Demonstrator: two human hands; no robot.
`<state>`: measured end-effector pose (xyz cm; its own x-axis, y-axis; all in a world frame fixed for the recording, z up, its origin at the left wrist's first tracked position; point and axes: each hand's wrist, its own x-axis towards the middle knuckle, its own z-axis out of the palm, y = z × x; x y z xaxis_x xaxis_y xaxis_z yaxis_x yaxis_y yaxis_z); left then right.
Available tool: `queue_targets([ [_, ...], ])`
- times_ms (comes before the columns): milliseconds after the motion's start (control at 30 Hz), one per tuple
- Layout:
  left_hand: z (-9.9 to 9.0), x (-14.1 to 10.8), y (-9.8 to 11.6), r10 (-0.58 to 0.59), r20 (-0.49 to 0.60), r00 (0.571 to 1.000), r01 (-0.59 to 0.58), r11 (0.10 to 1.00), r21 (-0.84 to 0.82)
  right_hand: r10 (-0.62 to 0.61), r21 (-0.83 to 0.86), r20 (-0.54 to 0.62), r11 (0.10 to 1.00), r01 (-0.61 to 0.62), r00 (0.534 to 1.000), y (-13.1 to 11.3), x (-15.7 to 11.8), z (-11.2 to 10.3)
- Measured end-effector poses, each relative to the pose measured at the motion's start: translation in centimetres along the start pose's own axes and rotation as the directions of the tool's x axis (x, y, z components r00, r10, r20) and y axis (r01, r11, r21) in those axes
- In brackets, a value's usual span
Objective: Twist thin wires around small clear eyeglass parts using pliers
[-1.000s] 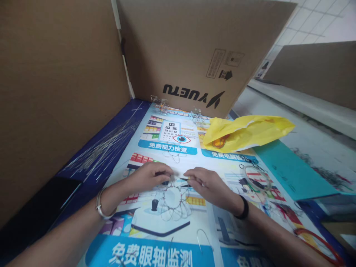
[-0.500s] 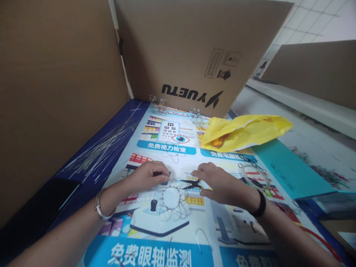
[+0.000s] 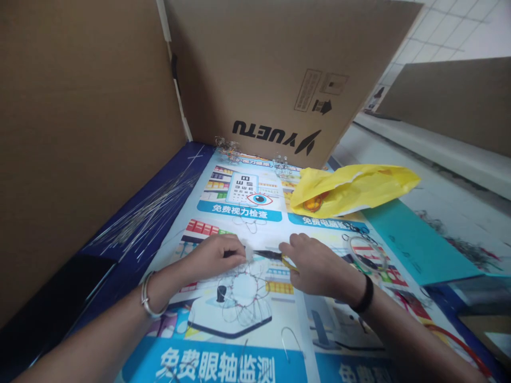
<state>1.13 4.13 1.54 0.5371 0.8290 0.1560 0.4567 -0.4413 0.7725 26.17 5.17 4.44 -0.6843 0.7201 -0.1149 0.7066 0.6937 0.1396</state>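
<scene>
My left hand is closed in a pinch. At its fingertips is a small, blurred whitish bit that I cannot name. My right hand is wrapped round a pair of scissors with dark blades and yellow handles. The blades look closed, and their tips point left, close to the left fingertips. Just below the hands lies a flower-shaped ring of thin wire loops on the printed sheet. Whether it is joined to what the left hand pinches cannot be made out.
Loose straight wires lie on the blue surface at left. A yellow bag and a teal board are at right, near a wire coil. Cardboard walls stand behind and left. Wire pieces sit at the back.
The scissors' blades have come together from a spread position. My right fingers have curled in round the handles. My left hand has shifted slightly right, and the whitish bit now shows at its fingertips.
</scene>
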Motion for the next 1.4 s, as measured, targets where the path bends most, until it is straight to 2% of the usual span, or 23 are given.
queue_targets([
  [100,0.0,0.0,-0.3,-0.021,-0.037,0.999,0.022,0.999,0.03,0.029,-0.016,-0.038,0.999,-0.029,0.999,-0.9,0.6,0.4],
  [200,-0.1,-0.1,-0.7,-0.054,-0.127,0.99,0.063,0.996,0.061,0.074,-0.018,-0.065,0.997,-0.075,0.995,-1.3,0.9,0.8],
  [367,0.0,-0.1,-1.4,-0.07,-0.195,0.978,0.09,0.991,0.094,0.074,0.134,-0.121,0.989,-0.058,0.99,-0.9,1.1,0.7],
  [567,0.2,-0.1,-1.2,-0.061,-0.19,0.98,0.094,0.981,0.169,0.018,0.199,-0.221,0.98,0.027,0.975,-1.0,1.0,0.1],
  [667,0.1,-0.1,-1.0,-0.055,-0.179,0.982,0.095,0.971,0.221,-0.047,0.135,-0.186,0.988,0.073,0.981,-1.4,1.1,0.3],
  [800,0.2,-0.1,-0.7,-0.041,-0.159,0.986,0.092,0.94,0.328,-0.056,0.019,-0.145,0.998,0.059,0.988,-1.7,1.3,0.9],
  [933,0.4,-0.2,-0.6,-0.029,-0.125,0.992,0.088,0.867,0.49,-0.06,-0.031,-0.169,0.998,0.056,0.984,-2.2,1.2,1.1],
  [1067,0.6,-0.2,-0.6,-0.014,-0.109,0.994,0.072,0.834,0.548,-0.075,-0.042,-0.204,0.997,0.068,0.976,-2.5,1.1,1.2],
  [1167,0.4,-0.3,-0.6,-0.015,-0.106,0.994,0.07,0.844,0.531,-0.067,0.018,-0.244,0.997,0.074,0.967,-2.3,1.1,1.8],
  [1233,0.3,-0.3,-0.6,-0.016,-0.107,0.994,0.066,0.872,0.484,-0.061,0.125,-0.294,0.987,0.102,0.954,-1.9,1.1,2.4],
  [1333,0.0,-0.3,-0.8,-0.019,-0.107,0.994,0.059,0.922,0.384,0.008,0.325,-0.418,0.935,0.141,0.909,-1.4,1.1,3.2],
  [1400,-0.2,-0.4,-0.8,-0.026,-0.098,0.995,0.056,0.946,0.319,0.053,0.397,-0.452,0.906,0.147,0.89,-1.3,1.3,3.5],
])
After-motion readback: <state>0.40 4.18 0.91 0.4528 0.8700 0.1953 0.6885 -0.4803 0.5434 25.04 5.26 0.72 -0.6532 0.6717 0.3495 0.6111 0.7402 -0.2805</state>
